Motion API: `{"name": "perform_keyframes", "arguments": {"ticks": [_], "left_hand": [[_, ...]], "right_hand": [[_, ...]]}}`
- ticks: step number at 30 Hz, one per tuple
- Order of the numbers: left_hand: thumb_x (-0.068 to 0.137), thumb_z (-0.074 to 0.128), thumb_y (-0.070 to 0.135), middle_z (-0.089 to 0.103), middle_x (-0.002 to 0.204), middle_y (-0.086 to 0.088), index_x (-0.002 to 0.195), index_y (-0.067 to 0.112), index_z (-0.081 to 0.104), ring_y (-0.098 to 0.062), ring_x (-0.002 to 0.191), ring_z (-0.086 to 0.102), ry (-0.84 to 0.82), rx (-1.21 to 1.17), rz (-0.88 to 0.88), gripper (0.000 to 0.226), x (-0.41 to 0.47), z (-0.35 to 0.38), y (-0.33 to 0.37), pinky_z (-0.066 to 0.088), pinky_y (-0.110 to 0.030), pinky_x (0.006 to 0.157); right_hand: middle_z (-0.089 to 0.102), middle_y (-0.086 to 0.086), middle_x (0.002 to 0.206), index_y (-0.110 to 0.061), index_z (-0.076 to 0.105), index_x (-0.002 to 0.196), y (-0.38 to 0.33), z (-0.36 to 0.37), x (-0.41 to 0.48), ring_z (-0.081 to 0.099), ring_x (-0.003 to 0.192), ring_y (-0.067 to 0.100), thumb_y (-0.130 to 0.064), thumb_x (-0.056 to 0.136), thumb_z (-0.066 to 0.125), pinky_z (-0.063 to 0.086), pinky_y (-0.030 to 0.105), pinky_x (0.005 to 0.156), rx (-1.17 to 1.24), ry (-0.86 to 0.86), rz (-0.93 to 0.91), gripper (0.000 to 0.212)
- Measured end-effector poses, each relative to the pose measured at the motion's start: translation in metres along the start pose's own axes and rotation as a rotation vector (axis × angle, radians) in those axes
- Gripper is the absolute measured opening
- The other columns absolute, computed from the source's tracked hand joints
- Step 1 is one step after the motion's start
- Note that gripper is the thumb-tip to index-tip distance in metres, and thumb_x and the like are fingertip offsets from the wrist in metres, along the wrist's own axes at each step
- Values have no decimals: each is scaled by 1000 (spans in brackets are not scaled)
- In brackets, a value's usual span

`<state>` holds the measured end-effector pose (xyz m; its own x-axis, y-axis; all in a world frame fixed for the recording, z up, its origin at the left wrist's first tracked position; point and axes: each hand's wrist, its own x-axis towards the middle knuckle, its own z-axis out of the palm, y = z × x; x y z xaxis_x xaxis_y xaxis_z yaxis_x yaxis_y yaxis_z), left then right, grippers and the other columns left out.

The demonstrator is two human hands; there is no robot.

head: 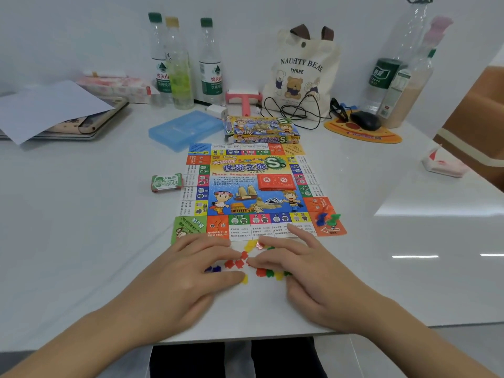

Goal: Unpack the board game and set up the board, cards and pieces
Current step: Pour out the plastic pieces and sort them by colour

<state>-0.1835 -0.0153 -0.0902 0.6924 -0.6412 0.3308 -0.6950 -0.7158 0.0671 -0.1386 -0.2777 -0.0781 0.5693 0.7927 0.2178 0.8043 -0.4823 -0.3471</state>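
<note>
The colourful paper board (253,186) lies flat on the white table. On its middle right rests a stack of red cards (276,182), and several pawn pieces (327,218) are clustered on its near right corner. A green bundle of play money (166,182) sits to the left of the board. The game box (261,130) stands behind it. Small red, yellow, green and blue house pieces (240,261) are scattered just in front of the board. My left hand (191,271) and my right hand (308,266) rest palm down over them, fingers spread and touching the pieces.
A blue plastic case (185,129) lies behind the board on the left. Three bottles (180,64), a tote bag (300,75), black cables (294,110) and a mouse on a pad (364,121) line the back. Papers and a notebook (54,113) sit far left. The table edge (245,338) is close to me.
</note>
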Motion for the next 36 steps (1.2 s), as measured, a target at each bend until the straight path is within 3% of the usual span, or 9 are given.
{"name": "perform_keyframes", "arguments": {"ticks": [8, 16, 23, 27, 36], "left_hand": [[84, 44, 19, 61, 126, 11, 122, 23, 64, -17, 121, 53, 2, 43, -25, 43, -3, -6, -5, 34, -40, 103], [80, 44, 22, 55, 135, 14, 129, 27, 58, -18, 127, 50, -82, 107, 0, 51, 2, -2, -7, 31, -46, 104], [84, 42, 23, 59, 128, 12, 123, 26, 62, -16, 122, 52, -51, 78, -51, 44, 9, -2, -7, 31, -43, 105], [78, 41, 19, 61, 126, 12, 125, 23, 59, -16, 122, 50, -23, 84, -53, 50, 17, -3, -4, 30, -41, 105], [74, 35, 20, 65, 119, 5, 126, 19, 57, -12, 125, 43, -46, 91, -121, 57, 23, 1, -7, 25, -40, 107]], "right_hand": [[54, -15, 132, -25, 50, 131, -1, 2, 6, 27, 140, -1, -13, 83, 33, 11, 38, 119, 12, 4, -5, 52], [62, -14, 124, -26, 58, 128, 13, -3, -4, 34, 138, 4, -13, 82, 33, 17, 41, 116, -72, 99, 40, 54], [62, -13, 127, -25, 55, 128, 11, -2, 2, 29, 140, 4, -18, 83, 29, 10, 40, 118, -125, 31, 56, 52], [62, -13, 123, -26, 53, 126, 7, -1, 1, 30, 139, 4, -15, 81, 31, 10, 41, 118, -94, -21, 23, 52], [61, -9, 125, -24, 55, 127, 8, -3, 2, 30, 140, 2, -13, 81, 32, 12, 41, 118, -77, 12, 32, 52]]}}
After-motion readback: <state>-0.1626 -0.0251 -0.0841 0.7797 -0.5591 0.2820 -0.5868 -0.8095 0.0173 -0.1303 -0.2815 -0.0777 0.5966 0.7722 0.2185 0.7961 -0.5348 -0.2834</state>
